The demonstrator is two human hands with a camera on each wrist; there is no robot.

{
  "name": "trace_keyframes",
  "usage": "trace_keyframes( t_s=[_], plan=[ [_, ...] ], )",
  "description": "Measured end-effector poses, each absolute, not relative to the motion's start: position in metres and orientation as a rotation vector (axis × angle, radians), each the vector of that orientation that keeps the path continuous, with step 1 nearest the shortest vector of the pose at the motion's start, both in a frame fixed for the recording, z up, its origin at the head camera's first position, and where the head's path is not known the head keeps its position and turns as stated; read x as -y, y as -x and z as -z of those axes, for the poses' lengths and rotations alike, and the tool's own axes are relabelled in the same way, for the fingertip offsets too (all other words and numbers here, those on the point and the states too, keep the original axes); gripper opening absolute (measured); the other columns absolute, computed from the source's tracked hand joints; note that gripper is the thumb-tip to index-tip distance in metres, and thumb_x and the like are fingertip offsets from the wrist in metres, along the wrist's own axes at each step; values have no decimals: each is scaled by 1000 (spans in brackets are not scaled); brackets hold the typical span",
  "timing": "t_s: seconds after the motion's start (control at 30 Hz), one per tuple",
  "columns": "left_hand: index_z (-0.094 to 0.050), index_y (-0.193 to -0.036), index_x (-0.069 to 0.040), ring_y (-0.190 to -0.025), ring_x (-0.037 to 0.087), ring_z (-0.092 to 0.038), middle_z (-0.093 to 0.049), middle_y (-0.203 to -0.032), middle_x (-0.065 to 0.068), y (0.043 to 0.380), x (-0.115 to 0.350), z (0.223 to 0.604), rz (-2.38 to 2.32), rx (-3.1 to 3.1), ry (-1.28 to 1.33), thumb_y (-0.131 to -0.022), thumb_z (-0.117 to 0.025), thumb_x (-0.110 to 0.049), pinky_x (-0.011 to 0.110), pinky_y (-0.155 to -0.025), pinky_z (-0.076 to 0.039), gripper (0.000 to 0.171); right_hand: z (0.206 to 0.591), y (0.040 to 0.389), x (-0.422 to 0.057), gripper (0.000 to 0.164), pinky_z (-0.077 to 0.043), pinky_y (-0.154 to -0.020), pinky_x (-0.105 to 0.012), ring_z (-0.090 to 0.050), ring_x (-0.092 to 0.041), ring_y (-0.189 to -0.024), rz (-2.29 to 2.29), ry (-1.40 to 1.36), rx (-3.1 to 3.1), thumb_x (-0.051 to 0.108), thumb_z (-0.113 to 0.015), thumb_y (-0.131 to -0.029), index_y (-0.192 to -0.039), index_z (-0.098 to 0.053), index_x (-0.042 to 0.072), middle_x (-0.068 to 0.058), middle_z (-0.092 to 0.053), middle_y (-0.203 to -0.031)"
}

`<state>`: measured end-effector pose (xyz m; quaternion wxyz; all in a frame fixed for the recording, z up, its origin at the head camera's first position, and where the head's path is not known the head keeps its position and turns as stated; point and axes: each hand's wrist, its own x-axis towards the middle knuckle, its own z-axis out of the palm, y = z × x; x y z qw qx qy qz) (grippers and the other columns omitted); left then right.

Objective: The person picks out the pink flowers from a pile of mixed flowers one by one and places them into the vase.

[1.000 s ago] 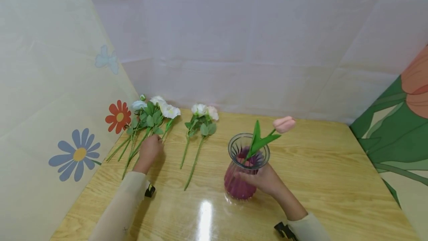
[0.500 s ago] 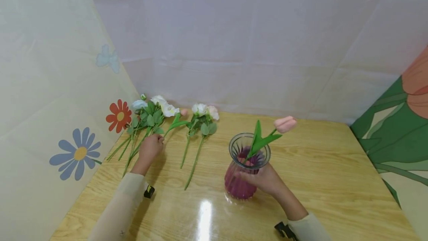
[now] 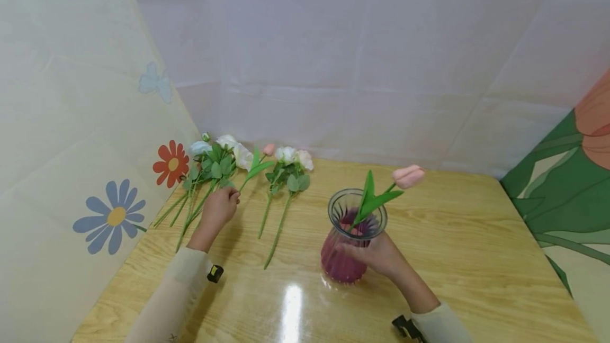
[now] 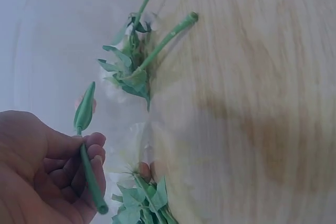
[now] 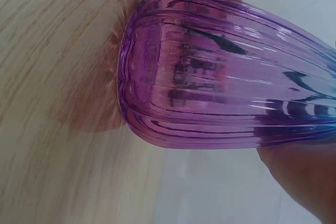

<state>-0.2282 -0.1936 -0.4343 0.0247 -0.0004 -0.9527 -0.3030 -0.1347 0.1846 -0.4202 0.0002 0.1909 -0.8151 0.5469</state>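
Note:
Between thumb and fingers my left hand [image 3: 221, 206] pinches the green stem of a pink tulip [image 3: 269, 150]. In the left wrist view the tulip's stem [image 4: 92, 179] runs through the fingers, its cut end pointing down, with its leaf above the thumb. My right hand [image 3: 379, 253] grips a ribbed glass vase [image 3: 344, 262], purple at the base and clear at the rim, standing on the table. One pink tulip [image 3: 408, 177] leans out of the vase toward the right. In the right wrist view the vase [image 5: 210, 72] fills the middle, and most fingers are hidden behind it.
To the left lies a bunch of white and pale-blue flowers [image 3: 227, 142] with green leaves. Two more pale flowers [image 3: 294, 158] with long stems lie between the bunch and the vase. A cloth backdrop [image 3: 295, 57] rises behind the wooden table [image 3: 467, 247].
My left hand has shifted slightly right, drawing the pink tulip out from beside the white flowers, so its head and leaves now show. The right hand and vase stay put.

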Motion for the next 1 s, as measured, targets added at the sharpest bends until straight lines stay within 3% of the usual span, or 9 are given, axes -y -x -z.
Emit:
trace_keyframes(
  t_s=[0.2,0.5,1.0],
  plan=[
    [-66,-124,1,-91,30,-70,-75,-106,12,225,189,428,958,2897,14,-107,-52,-21,46,-77,-56,32,420,135,-185,78,-47,-102,-60,-57,-43,-124,-1728,-609,2553,12,-85,-82,-145,-39,2,-22,-60,-131],
    [-68,-120,-4,-82,24,-71,-76,-102,9,222,178,418,1032,2808,47,-105,-57,-23,37,-64,-54,27,418,136,-185,80,-49,-100,-60,-58,-44,-122,-1707,-657,2538,11,-85,-82,-146,-38,1,-23,-60,-131],
    [-68,-118,-2,-79,23,-72,-76,-97,9,212,147,391,1182,2635,202,-103,-62,-22,37,-63,-55,26,420,135,-185,82,-49,-101,-59,-58,-44,-123,-1707,-637,2559,13,-84,-83,-148,-36,2,-23,-60,-132]
  ],
)
